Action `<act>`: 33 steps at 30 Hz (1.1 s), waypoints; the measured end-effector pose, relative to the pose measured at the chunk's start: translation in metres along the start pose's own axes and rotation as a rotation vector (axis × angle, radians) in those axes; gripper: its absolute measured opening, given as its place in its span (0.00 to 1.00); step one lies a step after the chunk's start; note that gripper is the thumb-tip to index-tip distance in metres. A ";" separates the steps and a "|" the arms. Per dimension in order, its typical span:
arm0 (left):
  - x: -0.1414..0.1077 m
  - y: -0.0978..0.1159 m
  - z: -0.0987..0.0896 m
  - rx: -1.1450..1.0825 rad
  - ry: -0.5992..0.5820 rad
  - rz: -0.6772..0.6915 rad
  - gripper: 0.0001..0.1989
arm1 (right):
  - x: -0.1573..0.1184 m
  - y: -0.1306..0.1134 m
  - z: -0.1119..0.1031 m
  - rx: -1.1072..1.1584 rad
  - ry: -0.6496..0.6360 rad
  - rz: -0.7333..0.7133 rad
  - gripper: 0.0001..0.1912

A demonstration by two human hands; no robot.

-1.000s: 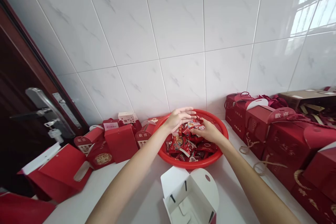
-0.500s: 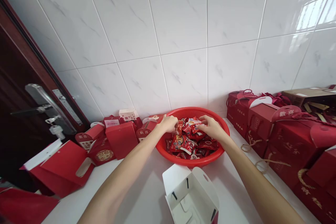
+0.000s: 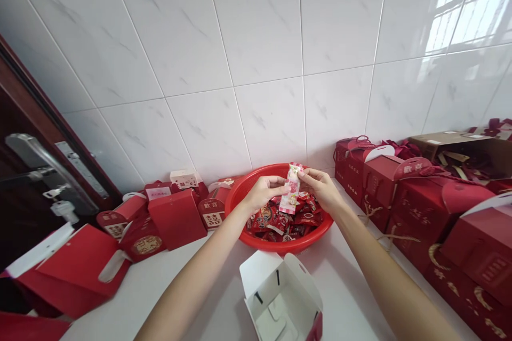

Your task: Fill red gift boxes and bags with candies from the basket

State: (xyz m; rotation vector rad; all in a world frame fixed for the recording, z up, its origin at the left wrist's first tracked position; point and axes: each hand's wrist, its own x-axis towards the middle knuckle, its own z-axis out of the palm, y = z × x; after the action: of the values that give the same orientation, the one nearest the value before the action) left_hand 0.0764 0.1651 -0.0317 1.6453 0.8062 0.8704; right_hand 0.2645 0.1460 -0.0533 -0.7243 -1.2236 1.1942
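"What's between your hands?"

"A candy (image 3: 292, 187) in a glossy pink-and-white wrapper, long and narrow with crimped ends. It stands upright in the air, just above the basket."

"How's your grip?"

"Narrow. My right hand (image 3: 322, 189) pinches the candy's top end between thumb and fingers. My left hand (image 3: 262, 194) comes in from the other side, its fingertips (image 3: 285, 184) against the wrapper."

"What's below it?"

"A round red basket (image 3: 318, 230), plastic, with a perforated wall and a smooth rim. It's heaped with sweets (image 3: 280, 222) in shiny, crinkled red wrappers."

"And nearer you?"

"A box (image 3: 280, 298) stands open on the pale, smooth counter (image 3: 352, 287), just in front of the basket. Its white card inside shows, and its rounded flaps are up."

"Further out?"

"Red card boxes crowd both sides, with rounded tags and cord handles: one group on my left (image 3: 177, 218), a bigger stack on my right (image 3: 420, 213). Behind the basket rise glossy, grey-veined white tiles (image 3: 240, 64). Far left is a dark wooden door (image 3: 20, 224) with a metal handle (image 3: 44, 162)."
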 end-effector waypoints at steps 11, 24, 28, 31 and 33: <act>-0.006 -0.009 0.001 0.173 -0.070 0.115 0.19 | -0.004 -0.008 0.006 -0.007 -0.051 0.021 0.21; 0.012 -0.009 -0.013 0.522 0.165 0.088 0.16 | 0.001 0.005 -0.001 -0.041 0.199 0.047 0.22; 0.034 -0.024 -0.043 0.736 0.281 -0.086 0.08 | 0.005 0.008 -0.005 -0.020 0.248 0.075 0.19; 0.041 -0.038 -0.060 0.880 0.272 -0.185 0.05 | 0.006 0.008 -0.005 -0.008 0.242 0.088 0.19; 0.043 -0.046 -0.064 0.951 0.221 -0.229 0.06 | 0.005 0.008 -0.005 0.000 0.235 0.097 0.18</act>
State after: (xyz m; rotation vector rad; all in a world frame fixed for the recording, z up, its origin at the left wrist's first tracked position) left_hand 0.0396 0.2428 -0.0590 2.2055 1.7017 0.5181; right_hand 0.2661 0.1540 -0.0604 -0.9060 -1.0029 1.1517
